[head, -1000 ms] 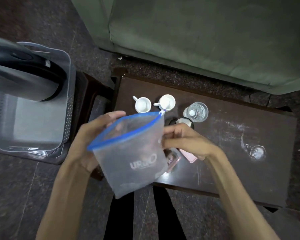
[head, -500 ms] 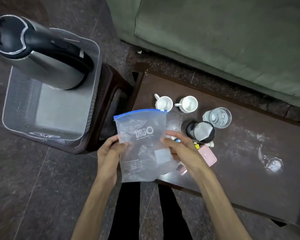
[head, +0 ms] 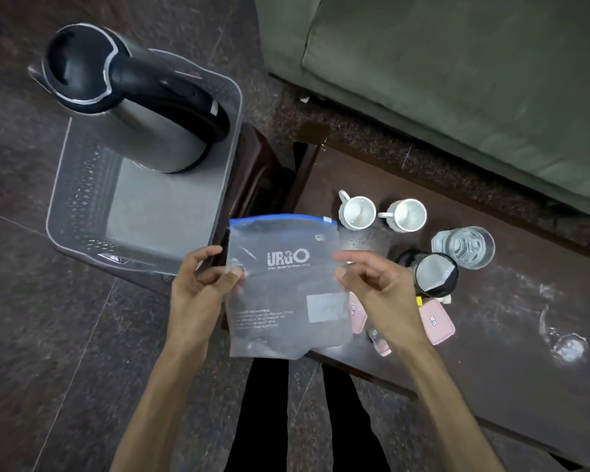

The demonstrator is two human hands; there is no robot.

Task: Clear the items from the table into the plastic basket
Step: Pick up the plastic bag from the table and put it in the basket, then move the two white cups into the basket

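Note:
I hold a clear zip bag [head: 283, 287] with a blue seal flat and upright in front of me. My left hand [head: 201, 284] pinches its left edge and my right hand [head: 375, 287] grips its right edge. The bag hangs over the left end of the dark wooden table [head: 511, 352]. The grey plastic basket [head: 82, 185] sits to the left on a dark stool, with a steel kettle [head: 143, 107] standing inside. On the table are two white cups [head: 356, 212] [head: 407, 214], a glass of water [head: 464, 247], a black strainer cup [head: 430, 272] and pink cases [head: 435, 321].
A green sofa [head: 457, 63] runs along the far side of the table. A small clear glass piece [head: 567, 345] lies at the table's right end. My dark trouser legs [head: 266, 413] stand below the bag on the dark stone floor.
The bag's mouth, open a second ago, is now flat and shut. Both hands have shifted to its side edges, and my view has swung left, showing more of the basket and kettle.

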